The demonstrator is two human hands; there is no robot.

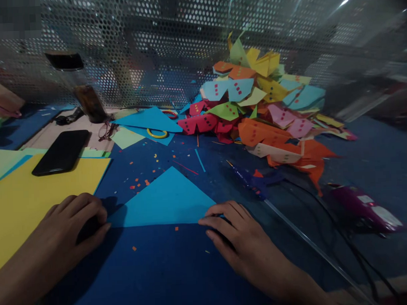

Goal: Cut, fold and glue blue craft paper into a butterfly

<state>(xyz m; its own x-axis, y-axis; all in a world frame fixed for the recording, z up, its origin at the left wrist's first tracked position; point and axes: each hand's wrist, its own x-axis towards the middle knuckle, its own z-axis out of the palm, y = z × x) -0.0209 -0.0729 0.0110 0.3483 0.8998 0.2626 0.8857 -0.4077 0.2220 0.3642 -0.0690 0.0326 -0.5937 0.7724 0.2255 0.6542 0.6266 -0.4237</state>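
A blue sheet of paper folded into a triangle (pixel 170 200) lies on the dark blue table, its point away from me and its long folded edge towards me. My left hand (pixel 77 223) is at the left corner, fingers curled and thumb close to the index finger; the corner itself is partly hidden there. At the right corner, my right hand (pixel 236 233) has its fingertips on the paper and the thumb just below the edge. Small orange paper scraps (pixel 138 183) lie scattered beyond the triangle.
Yellow sheets (pixel 21 203) with a black phone (pixel 61 152) lie left; a dark-lidded bottle (pixel 90 101) stands behind. Yellow-handled scissors (pixel 157 133) lie under blue paper. Folded paper shapes (pixel 265 101) are heaped back right, near a blue glue gun (pixel 253 182) and purple packet (pixel 365 207).
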